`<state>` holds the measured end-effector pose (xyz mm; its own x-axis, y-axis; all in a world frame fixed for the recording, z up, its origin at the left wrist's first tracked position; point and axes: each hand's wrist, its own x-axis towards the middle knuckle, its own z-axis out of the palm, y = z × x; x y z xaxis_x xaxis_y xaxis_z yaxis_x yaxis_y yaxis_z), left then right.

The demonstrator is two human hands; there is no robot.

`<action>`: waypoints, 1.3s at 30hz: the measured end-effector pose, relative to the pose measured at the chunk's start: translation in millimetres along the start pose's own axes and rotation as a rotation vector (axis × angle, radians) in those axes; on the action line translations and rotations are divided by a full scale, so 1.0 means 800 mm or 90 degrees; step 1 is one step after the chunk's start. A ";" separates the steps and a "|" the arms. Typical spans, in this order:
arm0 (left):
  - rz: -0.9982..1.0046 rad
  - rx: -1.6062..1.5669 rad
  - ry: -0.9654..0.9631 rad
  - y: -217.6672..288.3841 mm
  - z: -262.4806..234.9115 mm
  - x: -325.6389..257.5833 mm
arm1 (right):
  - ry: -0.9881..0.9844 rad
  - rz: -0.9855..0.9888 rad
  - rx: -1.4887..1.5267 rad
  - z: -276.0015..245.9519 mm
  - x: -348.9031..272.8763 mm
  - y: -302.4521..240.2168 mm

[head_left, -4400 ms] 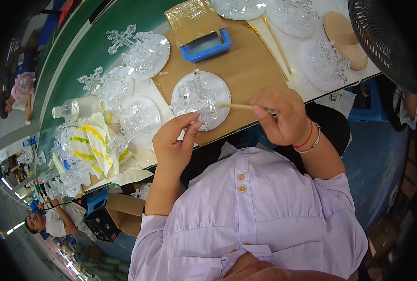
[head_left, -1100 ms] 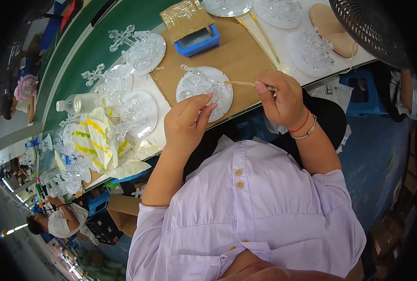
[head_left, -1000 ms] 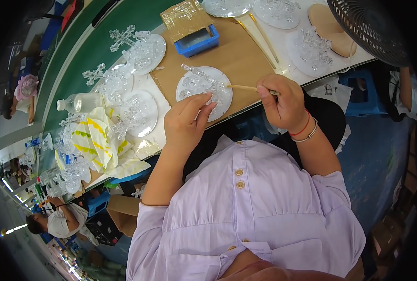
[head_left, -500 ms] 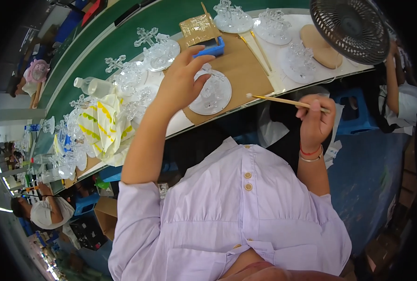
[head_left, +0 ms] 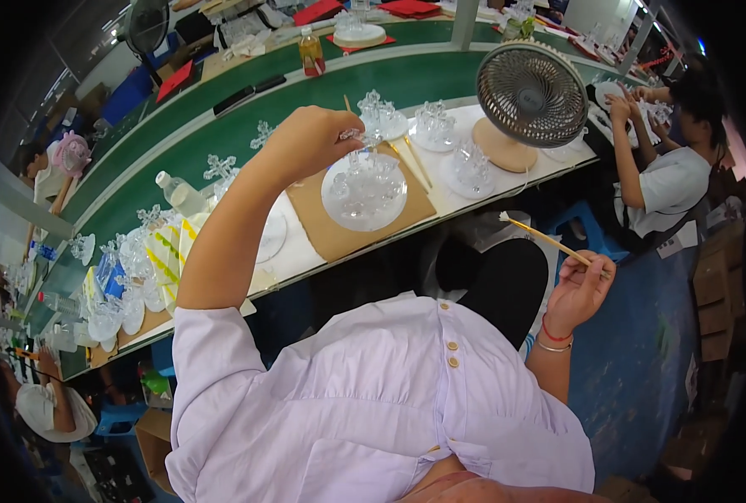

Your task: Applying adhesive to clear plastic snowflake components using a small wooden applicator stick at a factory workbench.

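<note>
My left hand (head_left: 314,141) reaches over the bench, its fingers closed on the upper part of a clear plastic ornament (head_left: 364,191). That ornament has a round, frosted-looking base and moulded clear shapes on it. It hangs over a brown cardboard sheet (head_left: 322,235); whether its edge touches the sheet I cannot tell. My right hand (head_left: 582,289) is out past the bench's front edge, gripping a thin wooden brush (head_left: 549,241). The brush's pale tip points up and left, with a whitish blob on it, apart from the ornament.
Several clear ornaments (head_left: 472,172) stand along the white bench surface, some with crosses. A fan (head_left: 532,94) is at the back right. A plastic bottle (head_left: 180,194) and a yellow-patterned wrapper (head_left: 167,256) lie at left. Another person (head_left: 662,180) works at the far right.
My left hand has gone from spread fingers above the ornament to gripping its top, and the ornament looks raised. My right hand with the brush is lower. The view has shifted.
</note>
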<state>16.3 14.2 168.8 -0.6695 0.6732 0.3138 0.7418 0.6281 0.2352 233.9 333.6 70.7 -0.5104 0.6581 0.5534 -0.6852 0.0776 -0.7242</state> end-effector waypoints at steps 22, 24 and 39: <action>0.023 -0.016 0.270 0.015 -0.020 -0.036 | -0.109 -0.105 0.027 0.016 0.025 -0.003; -0.010 -0.023 0.264 -0.007 -0.006 -0.039 | -0.074 -0.067 0.044 0.013 0.029 0.011; -0.229 0.260 0.359 -0.243 -0.082 0.086 | -0.206 -0.126 0.072 0.119 0.061 0.100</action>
<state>-171.4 -87.2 205.2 -0.6641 0.1696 0.7282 0.3363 0.9376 0.0883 104.8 301.0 79.2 -0.4884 0.3671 0.7917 -0.8301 0.0844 -0.5512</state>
